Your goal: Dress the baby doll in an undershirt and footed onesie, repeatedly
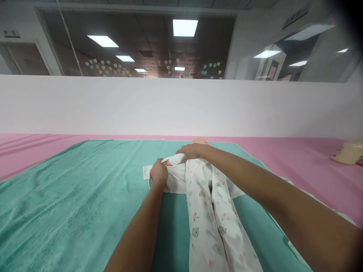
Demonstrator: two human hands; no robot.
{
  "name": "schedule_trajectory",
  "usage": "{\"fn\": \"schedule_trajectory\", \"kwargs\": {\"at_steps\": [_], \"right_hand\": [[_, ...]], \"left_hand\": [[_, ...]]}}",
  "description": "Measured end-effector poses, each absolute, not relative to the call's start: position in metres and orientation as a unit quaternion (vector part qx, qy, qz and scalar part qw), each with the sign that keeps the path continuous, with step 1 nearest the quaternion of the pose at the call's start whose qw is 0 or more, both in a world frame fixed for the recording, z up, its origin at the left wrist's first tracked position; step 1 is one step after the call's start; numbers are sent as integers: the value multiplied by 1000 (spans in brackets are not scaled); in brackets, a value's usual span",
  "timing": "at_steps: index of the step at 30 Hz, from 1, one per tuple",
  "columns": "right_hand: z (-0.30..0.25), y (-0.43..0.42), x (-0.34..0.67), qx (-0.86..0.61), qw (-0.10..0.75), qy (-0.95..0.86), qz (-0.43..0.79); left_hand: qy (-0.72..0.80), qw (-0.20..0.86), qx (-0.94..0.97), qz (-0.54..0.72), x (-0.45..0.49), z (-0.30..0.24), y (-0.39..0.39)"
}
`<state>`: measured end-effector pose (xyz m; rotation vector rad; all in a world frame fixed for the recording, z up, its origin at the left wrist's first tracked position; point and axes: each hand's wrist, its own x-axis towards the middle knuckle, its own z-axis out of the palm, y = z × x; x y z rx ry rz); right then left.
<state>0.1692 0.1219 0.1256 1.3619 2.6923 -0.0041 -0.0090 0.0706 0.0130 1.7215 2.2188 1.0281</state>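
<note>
A small baby garment with white trouser legs [207,219], printed with bears, stretches toward me over a teal cloth. Its plain white upper part [176,179] spreads to both sides beyond the legs. My left hand [159,173] is closed on the white cloth at the left, beside a bit of pink, skin-like surface [168,163]. Just above it, my right hand [190,150] grips a folded white sleeve [176,158], fingers bent over it. Behind my right hand a pinkish rounded shape [200,141] shows, perhaps a doll's head; most of it is hidden.
The teal cloth [70,196] lies over a pink covering [306,162]. A low white wall [170,107] with glass above runs along the back. At the right edge lies a beige object [348,152], partly out of view.
</note>
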Motion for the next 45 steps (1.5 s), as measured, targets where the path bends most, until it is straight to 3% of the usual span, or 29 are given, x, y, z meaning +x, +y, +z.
{"fn": "schedule_trajectory", "kwargs": {"at_steps": [8, 14, 22, 27, 32, 37, 41, 45], "right_hand": [[144, 114, 200, 454, 34, 890, 2], [125, 114, 189, 431, 41, 901, 3], [99, 122, 178, 449, 22, 891, -72], [108, 107, 222, 441, -40, 892, -86], [70, 64, 320, 524, -210, 817, -118], [17, 39, 398, 656, -197, 722, -94], [13, 42, 406, 670, -212, 708, -76], [19, 47, 395, 669, -239, 702, -51]], "left_hand": [[707, 81, 604, 359, -17, 8, 65], [636, -40, 709, 302, -2, 13, 57], [632, -123, 742, 186, -33, 14, 50], [643, -106, 738, 176, -35, 12, 51], [684, -39, 704, 188, -24, 12, 51], [689, -50, 675, 258, -11, 16, 43], [645, -59, 677, 350, 32, 44, 41], [557, -34, 787, 263, 115, 83, 45]]}}
